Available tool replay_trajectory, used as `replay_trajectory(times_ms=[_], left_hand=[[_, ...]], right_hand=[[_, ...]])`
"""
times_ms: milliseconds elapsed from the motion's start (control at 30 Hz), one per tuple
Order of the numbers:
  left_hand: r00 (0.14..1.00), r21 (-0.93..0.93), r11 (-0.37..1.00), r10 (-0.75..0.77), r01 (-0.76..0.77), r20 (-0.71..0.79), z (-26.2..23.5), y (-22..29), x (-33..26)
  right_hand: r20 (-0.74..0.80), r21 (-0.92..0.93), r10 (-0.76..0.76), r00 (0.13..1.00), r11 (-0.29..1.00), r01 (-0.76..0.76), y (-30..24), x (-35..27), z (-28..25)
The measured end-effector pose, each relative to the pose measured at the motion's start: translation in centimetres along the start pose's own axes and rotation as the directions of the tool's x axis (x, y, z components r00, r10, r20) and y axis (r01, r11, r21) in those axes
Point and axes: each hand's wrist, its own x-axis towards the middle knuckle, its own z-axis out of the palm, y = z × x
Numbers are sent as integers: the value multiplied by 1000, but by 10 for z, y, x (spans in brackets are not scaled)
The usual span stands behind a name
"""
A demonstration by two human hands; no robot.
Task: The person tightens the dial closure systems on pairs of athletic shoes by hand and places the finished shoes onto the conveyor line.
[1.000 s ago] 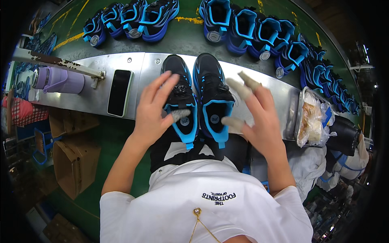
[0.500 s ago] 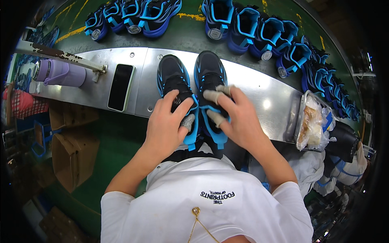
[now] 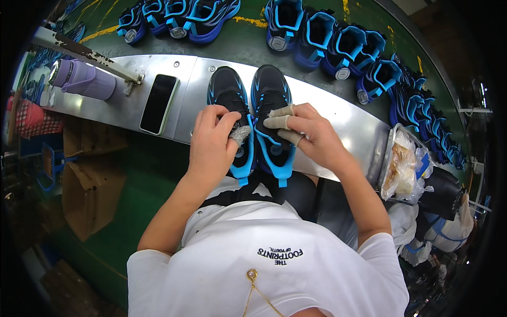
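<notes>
As the left hand [image 3: 212, 138] and right hand [image 3: 318, 134] work at shoes [image 3: 271, 98] on the worktop [image 3: 346, 119], narrowed fingers [image 3: 277, 122], grip unclear, seemingly need steadiness next.

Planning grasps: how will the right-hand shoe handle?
The right-hand shoe probably flexes at its open, padded-looking collar; the rounded toe likely keeps its shape. Pushed heelward, it could tip: its heel seems past the table edge.

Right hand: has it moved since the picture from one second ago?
Yes, leftward: judged against the metal tray, the right hand is farther from it, and now overlaps the right shoe in the view.
</notes>
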Motion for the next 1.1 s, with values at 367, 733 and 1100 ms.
replay_trajectory(times_ms=[367, 733, 1100], left_hand=[[996, -131, 990, 52, -61, -66, 20, -6, -2], [992, -287, 950, 130, -123, 4, 22, -15, 9], [994, -47, 993, 106, -106, -2, 17, 2, 5]], right_hand=[[-41, -179, -244, 969, 956, 233, 25, -1, 9], [40, -31, -50, 998, 998, 51, 12, -37, -9], [31, 392, 4, 1000, 920, -16, 16, -40, -24]])
